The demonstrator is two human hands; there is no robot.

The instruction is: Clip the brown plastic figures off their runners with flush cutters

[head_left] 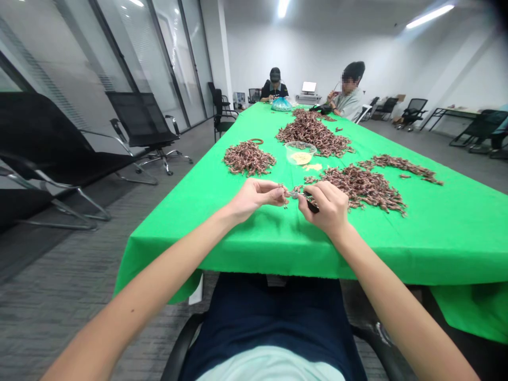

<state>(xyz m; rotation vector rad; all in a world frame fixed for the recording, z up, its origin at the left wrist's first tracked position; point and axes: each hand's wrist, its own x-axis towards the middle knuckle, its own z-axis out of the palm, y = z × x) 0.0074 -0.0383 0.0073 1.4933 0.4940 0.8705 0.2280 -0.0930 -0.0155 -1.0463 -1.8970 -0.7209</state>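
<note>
My left hand (pixel 262 197) is closed in a pinch on a small brown piece (pixel 284 202), mostly covered by the fingertips. Wrapped in my right hand (pixel 327 206) is a small tool with a black handle (pixel 313 207); its metal tip (pixel 294 194) meets the piece at my left fingertips. The tool's exact kind is hidden by my fingers. Behind my right hand spreads a heap of similar reddish-brown pieces (pixel 365 185). A clear plastic tub (pixel 291 153) with pale bits in it stands just beyond both hands, and yellowish crumbs (pixel 313 167) lie beside it.
The table has a green cloth (pixel 222 233). Another brown heap (pixel 249 159) lies left of the tub, and a larger one (pixel 313 132) behind it. Two people sit at the far end near a blue plastic bag (pixel 281 104). Black chairs (pixel 143 119) stand on the left.
</note>
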